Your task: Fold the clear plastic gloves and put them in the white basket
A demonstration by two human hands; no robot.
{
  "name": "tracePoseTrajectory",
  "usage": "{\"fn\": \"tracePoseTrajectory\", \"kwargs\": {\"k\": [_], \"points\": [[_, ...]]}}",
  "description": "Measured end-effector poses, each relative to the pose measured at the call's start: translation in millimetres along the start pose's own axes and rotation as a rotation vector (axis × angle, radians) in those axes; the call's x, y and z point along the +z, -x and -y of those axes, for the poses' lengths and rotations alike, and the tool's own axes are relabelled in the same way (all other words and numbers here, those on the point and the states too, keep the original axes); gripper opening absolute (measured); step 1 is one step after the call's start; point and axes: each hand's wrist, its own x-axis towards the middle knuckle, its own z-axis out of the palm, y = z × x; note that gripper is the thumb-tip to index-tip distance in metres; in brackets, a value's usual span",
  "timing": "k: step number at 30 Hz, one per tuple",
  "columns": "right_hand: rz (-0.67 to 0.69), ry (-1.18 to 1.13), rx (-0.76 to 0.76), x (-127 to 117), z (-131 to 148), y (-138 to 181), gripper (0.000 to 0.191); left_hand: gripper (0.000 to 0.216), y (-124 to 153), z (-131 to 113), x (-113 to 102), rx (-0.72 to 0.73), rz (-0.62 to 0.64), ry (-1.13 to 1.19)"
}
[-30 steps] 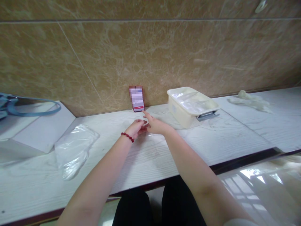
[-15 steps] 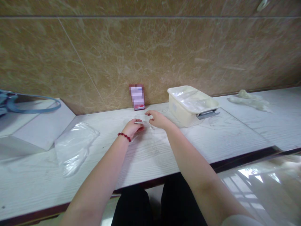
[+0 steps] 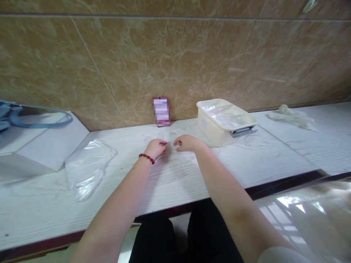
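A thin clear plastic bag [image 3: 168, 160] lies flat on the white counter [image 3: 260, 160] in front of me, hard to see against the surface. My left hand [image 3: 155, 148], with a red bead bracelet at the wrist, pinches the bag's far edge. My right hand [image 3: 187, 143] pinches the same edge a few centimetres to the right. Both hands have curled fingers and sit just in front of a small phone [image 3: 161, 111] that leans upright against the marble wall.
A cream plastic tub [image 3: 223, 122] with clear bags inside stands right of my hands. A pile of clear bags [image 3: 86, 168] lies to the left, beside a white box [image 3: 41, 144] and blue bag straps [image 3: 16, 117]. Crumpled film [image 3: 292, 115] rests far right.
My right hand drew back from the phone and curled into a pinch on the bag's edge. The left hand stayed at the same spot and closed on the edge.
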Motion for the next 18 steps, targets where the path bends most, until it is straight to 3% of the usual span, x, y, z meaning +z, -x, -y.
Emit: {"fn": "tracePoseTrajectory", "kwargs": {"k": [5,14,18], "points": [[0.020,0.029,0.019,1,-3,-1,0.039,0.028,2,-1,-4,0.073,-0.045,-0.131],[0.056,0.041,0.024,4,-11,-5,0.044,0.030,4,3,-26,0.030,0.054,-0.507],[0.064,0.022,0.036,4,-11,-5,0.045,0.039,9,2,-38,0.090,-0.037,-0.631]]}}
